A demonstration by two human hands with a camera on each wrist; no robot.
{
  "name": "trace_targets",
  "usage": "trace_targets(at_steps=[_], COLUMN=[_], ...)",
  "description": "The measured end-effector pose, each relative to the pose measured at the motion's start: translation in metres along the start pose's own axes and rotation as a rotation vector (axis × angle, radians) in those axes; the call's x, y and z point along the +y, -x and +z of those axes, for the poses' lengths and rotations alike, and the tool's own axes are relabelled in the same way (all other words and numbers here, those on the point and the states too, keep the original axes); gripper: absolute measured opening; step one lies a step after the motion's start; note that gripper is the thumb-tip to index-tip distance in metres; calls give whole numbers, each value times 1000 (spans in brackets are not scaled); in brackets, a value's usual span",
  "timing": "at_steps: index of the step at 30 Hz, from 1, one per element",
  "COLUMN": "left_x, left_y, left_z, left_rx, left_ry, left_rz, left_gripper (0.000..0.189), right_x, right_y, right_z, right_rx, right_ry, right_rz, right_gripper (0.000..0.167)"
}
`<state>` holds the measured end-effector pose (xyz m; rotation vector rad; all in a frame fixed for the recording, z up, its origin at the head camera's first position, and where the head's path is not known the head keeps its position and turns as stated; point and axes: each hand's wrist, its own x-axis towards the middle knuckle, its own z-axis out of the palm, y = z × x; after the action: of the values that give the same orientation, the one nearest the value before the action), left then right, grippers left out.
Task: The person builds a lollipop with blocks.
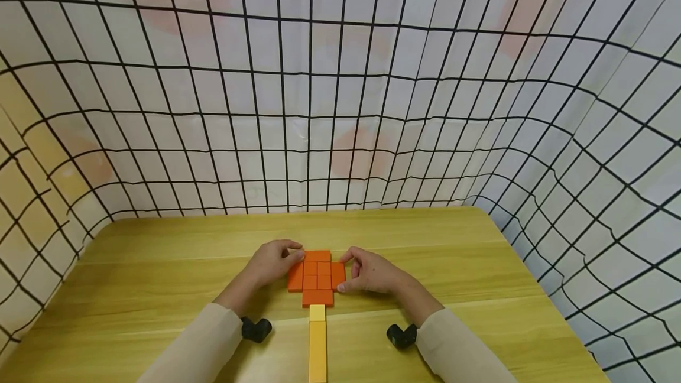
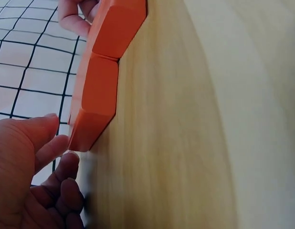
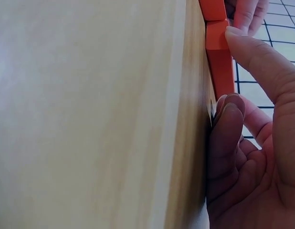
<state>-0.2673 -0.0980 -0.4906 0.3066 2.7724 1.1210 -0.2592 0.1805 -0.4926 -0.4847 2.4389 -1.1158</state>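
Flat orange blocks lie together on the wooden table: several small square blocks (image 1: 310, 282) in the middle, with one longer block on each side. My right hand (image 1: 375, 272) holds the right-side orange block (image 1: 338, 277) between thumb and fingertips, at its near and far ends. At the upper left corner, my left hand (image 1: 272, 262) has its thumb and index finger beside the left-side orange block (image 1: 295, 278) and the far orange block (image 1: 317, 256). Whether its fingertips touch them is hard to tell. Below sits the near orange block (image 1: 317, 298).
A small pale yellow block (image 1: 317, 312) and a long yellow block (image 1: 317, 350) run in line from the orange shape toward me. Black grid netting (image 1: 308, 117) rises behind the table (image 1: 457, 288) and along both sides. Each wrist wears a black device (image 1: 257, 330).
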Motion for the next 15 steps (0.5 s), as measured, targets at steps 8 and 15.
trace_targets(at_steps=[8,15], left_x=[-3,-6], left_y=[8,11], left_z=[-3,-4], left_rx=[21,37], left_ry=[25,35], left_rz=[1,6], left_gripper=[32,31], right_x=[-1,0], right_y=[1,-1], right_z=[0,1], right_rx=[4,5], right_ry=[4,-5], right_rz=[0,-6], right_gripper=[52,53])
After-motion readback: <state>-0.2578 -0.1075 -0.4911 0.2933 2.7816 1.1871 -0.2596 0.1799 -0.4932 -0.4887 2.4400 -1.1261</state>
